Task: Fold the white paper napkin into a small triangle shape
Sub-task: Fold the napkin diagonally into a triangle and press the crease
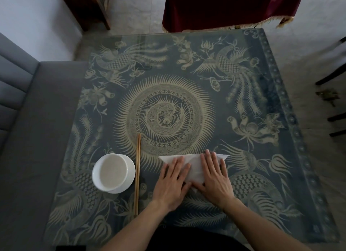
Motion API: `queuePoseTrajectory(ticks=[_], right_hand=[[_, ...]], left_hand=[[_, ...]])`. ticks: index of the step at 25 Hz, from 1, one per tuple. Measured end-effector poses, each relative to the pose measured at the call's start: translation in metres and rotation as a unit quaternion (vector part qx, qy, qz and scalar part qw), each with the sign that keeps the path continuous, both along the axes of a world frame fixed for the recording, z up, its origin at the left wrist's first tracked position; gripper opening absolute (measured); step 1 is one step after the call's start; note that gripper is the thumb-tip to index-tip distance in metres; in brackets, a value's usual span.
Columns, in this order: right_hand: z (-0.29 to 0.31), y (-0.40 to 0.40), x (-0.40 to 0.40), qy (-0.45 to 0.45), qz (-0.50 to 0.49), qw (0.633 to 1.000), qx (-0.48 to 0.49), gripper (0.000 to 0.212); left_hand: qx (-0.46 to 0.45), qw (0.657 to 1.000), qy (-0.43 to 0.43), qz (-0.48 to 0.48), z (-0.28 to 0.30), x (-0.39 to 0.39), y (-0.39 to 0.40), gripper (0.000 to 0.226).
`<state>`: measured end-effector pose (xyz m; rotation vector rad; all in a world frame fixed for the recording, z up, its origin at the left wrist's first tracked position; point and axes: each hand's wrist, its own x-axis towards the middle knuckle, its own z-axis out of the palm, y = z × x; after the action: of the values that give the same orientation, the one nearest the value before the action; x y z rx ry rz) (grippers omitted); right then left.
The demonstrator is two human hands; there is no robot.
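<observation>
The white paper napkin lies flat on the patterned table near the front edge, folded into a triangle with its long edge away from me and its tip pointing toward me. My left hand rests palm down on the napkin's left half, fingers spread. My right hand presses flat on the right half, fingertips at the far edge. The thumbs meet over the near tip and hide it. Neither hand grips the paper.
A white bowl stands to the left of the napkin, with a pair of wooden chopsticks lying lengthwise between them. The table has a glass top over blue patterned cloth. A grey sofa runs along the left.
</observation>
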<state>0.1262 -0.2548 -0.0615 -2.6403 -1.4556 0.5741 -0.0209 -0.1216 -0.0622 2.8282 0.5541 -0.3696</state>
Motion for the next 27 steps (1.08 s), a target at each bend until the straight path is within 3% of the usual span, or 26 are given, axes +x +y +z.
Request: queuePoseTrajectory(ticks=[4, 7, 13, 19, 24, 27], right_hand=[[-0.003, -0.010, 0.017, -0.004, -0.021, 0.999, -0.034, 0.124], [-0.003, -0.018, 0.030, -0.013, -0.033, 0.998, -0.053, 0.126], [0.004, -0.023, 0.038, -0.029, -0.042, 0.998, -0.028, 0.105], [0.010, 0.005, -0.006, -0.026, 0.031, 0.999, 0.021, 0.069], [-0.001, -0.002, -0.006, -0.010, -0.011, 1.000, -0.007, 0.084], [-0.003, -0.010, 0.009, -0.018, -0.036, 0.999, -0.031, 0.096]], left_hand=[[0.020, 0.999, 0.025, 0.036, -0.005, -0.016, 0.017, 0.064], [0.029, 0.996, 0.045, 0.066, -0.005, -0.023, 0.026, 0.068], [0.021, 0.998, 0.015, 0.063, 0.001, -0.019, 0.030, 0.072], [-0.043, 0.998, -0.033, 0.012, 0.000, 0.020, 0.006, 0.067], [-0.023, 1.000, 0.006, 0.013, -0.007, 0.020, 0.003, 0.069], [-0.015, 0.999, 0.012, 0.037, -0.008, 0.013, 0.012, 0.083]])
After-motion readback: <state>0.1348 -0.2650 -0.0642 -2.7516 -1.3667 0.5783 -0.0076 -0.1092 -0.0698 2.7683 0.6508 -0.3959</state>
